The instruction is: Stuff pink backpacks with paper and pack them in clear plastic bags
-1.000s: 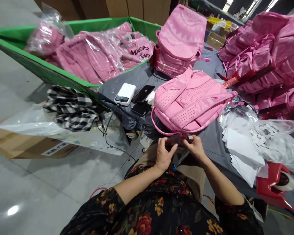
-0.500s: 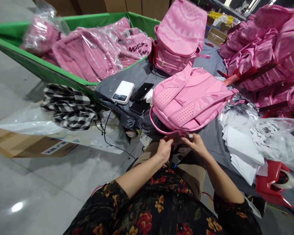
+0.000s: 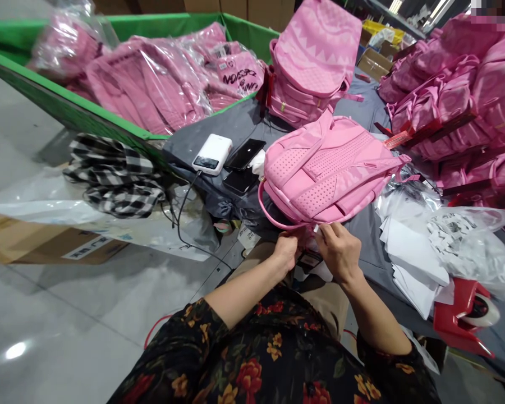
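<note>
Right hand (image 3: 340, 249) is pinching, thumb and fingers together, on a small white scrap (image 3: 316, 228) at the near edge of a pink fabric backpack with perforated panels (image 3: 328, 168)! Left hand (image 3: 287, 249) is sitting just beside it, fingers curling out of sight, so whether they're gripping anything, we cannot tell. That backpack is lying straps-up on the grey cloth-covered table (image 3: 235, 124), right in front of both hands. Behind it, an upright pink zigzag-patterned backpack (image 3: 315, 53) is standing, and a red tape dispenser (image 3: 457, 317) is sitting off to the right.
</note>
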Motion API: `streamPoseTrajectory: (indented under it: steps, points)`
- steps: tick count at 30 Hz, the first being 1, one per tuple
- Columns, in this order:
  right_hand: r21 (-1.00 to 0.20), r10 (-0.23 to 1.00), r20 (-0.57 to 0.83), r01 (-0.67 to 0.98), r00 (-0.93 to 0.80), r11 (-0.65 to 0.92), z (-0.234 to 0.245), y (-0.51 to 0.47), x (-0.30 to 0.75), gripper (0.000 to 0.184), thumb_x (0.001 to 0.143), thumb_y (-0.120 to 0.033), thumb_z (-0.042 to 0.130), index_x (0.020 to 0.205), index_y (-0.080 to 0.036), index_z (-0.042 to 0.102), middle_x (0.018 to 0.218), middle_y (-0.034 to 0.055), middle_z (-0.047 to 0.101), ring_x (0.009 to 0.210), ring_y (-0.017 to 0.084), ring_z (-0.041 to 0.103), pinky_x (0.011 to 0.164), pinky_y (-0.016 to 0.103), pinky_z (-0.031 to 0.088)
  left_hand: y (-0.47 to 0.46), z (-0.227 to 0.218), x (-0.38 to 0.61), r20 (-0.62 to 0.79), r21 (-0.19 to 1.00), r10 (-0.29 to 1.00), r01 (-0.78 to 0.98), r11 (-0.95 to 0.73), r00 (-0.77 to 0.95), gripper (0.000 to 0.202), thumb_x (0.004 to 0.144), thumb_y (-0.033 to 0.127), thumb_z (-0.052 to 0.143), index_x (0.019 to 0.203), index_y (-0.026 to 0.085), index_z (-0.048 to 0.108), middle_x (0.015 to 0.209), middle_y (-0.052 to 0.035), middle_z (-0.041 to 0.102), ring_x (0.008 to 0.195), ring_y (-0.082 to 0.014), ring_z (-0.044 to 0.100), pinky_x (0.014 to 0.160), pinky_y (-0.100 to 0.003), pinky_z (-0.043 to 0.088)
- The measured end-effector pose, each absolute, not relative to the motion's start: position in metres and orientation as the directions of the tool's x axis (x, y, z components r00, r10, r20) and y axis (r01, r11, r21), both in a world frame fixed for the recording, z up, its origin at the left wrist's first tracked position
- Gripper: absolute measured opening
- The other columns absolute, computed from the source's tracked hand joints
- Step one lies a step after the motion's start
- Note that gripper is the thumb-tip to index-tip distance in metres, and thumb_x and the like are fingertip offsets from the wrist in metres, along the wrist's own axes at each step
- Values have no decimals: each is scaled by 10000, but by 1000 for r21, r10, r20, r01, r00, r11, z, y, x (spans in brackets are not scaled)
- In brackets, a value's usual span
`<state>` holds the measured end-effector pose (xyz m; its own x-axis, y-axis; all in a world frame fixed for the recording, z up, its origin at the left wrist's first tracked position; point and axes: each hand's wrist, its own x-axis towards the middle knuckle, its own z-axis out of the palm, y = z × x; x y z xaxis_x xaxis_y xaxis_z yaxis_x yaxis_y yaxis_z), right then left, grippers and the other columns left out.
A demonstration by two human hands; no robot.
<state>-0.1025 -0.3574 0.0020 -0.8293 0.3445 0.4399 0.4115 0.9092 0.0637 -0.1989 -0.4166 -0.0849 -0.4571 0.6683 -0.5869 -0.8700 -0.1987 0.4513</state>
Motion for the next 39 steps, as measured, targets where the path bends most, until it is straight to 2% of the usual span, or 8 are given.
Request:
streamPoseTrajectory:
  steps: [6, 13, 19, 24, 28, 31, 34, 39]
  points:
    - [113, 313, 402, 386, -861, 916, -25, -376, -121, 218, 1010, -192, 507, 861, -204, 666, 813, 69, 611, 761, 180, 518, 658, 312, 339, -430, -78, -199, -492, 472, 697, -833, -290, -522, 266, 509, 260, 853, 690, 156, 688, 585, 41, 624, 522, -76, 492, 553, -225, 431]
    - [114, 260, 511, 364, -820, 924, -44, -384, -102, 204, 1000, -171, 531, 1166, -190, 648, 978, 90, 734, 900, 217, 606, 770, 353, 408, -440, -77, -199, -450, 525, 727, -812, -254, -519, 350, 528, 398, 881, 726, 143, 745, 731, -48, 735, 713, -181, 649, 723, -306, 513]
    - [20, 308, 599, 398, -739, 917, -49, -390, -100, 171, 962, -85, 507, 1044, -184, 619, 952, 70, 737, 929, 175, 648, 786, 320, 388, -438, -74, -194, -413, 569, 712, -772, -284, -567, 376, 504, 379, 911, 774, 158, 771, 764, -49, 750, 746, -179, 658, 750, -297, 510]
    - [3, 277, 636, 361, -720, 933, -54, -389, -98, 131, 972, -124, 539, 1038, -204, 619, 986, 77, 740, 921, 184, 642, 807, 322, 404, -429, -78, -192, -433, 650, 636, -710, -271, -639, 269, 547, 325, 861, 717, 149, 748, 712, -37, 726, 729, -171, 638, 758, -291, 507]
    - [-56, 388, 703, 498, -595, 865, -63, -380, -108, 155, 991, -239, 563, 1120, -195, 637, 996, 117, 697, 917, 218, 616, 826, 356, 425, -420, -77, -193, -440, 711, 531, -643, -286, -724, 151, 551, 196, 787, 676, 142, 723, 702, -17, 701, 670, -126, 571, 702, -248, 486]
    - [-33, 392, 751, 563, -531, 826, -70, -372, -118, 83, 996, -256, 580, 966, -204, 638, 840, 70, 622, 816, 202, 554, 745, 339, 393, -420, -76, -193, -415, 751, 490, -592, -291, -767, 176, 525, 177, 792, 673, 131, 708, 677, 1, 672, 643, -108, 540, 670, -233, 475]
    - [33, 319, 768, 531, -555, 847, -71, -367, -120, 151, 991, -190, 578, 842, -215, 587, 806, 45, 579, 758, 184, 488, 708, 320, 367, -428, -75, -193, -396, 775, 497, -571, -269, -772, 215, 523, 242, 831, 647, 118, 706, 642, 6, 662, 613, -99, 530, 646, -230, 475]
    - [123, 247, 651, 421, -718, 899, -62, -369, -110, 135, 985, -135, 521, 899, -207, 597, 932, 80, 611, 817, 200, 479, 744, 328, 380, -439, -69, -194, -347, 840, 541, -511, -183, -766, 223, 576, 333, 815, 622, 130, 733, 605, -3, 676, 585, -105, 549, 626, -232, 478]
